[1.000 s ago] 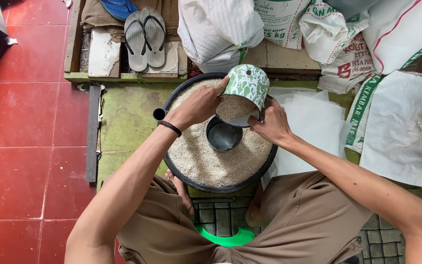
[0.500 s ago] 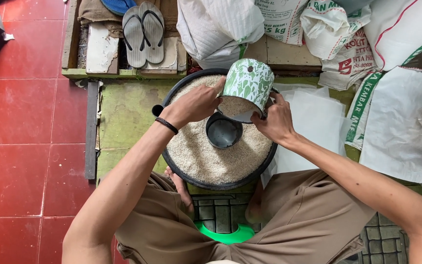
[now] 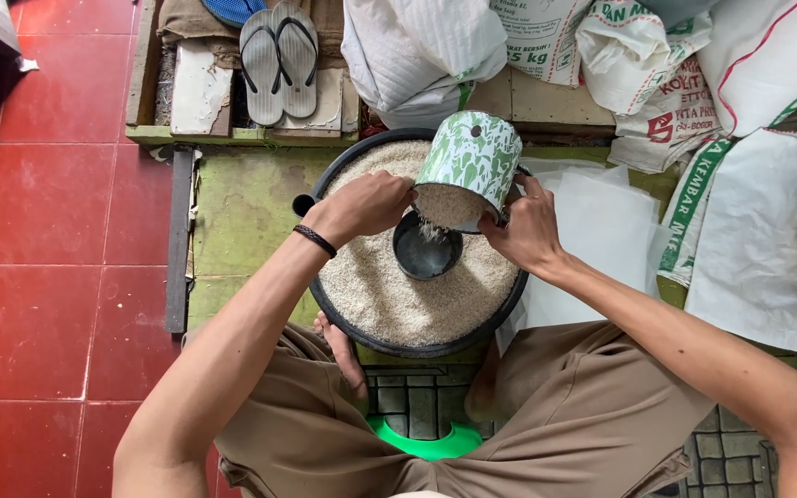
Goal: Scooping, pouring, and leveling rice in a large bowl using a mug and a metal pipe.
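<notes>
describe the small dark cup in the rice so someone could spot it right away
Find the wide black basin of pale rice between the person's knees. Near its middle, just below the tilted green-and-white mug, sits the small cup. It alone is dark grey, round, and sunk in the rice.

White woven sacks [image 3: 601, 55] stacked along top, green-striped sack [image 3: 758, 231] at right

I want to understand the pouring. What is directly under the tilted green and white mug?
Under the green and white enamel mug, grains fall into a small dark round cup sunk in the rice-filled black basin. The cup's base is buried and hidden.
</notes>
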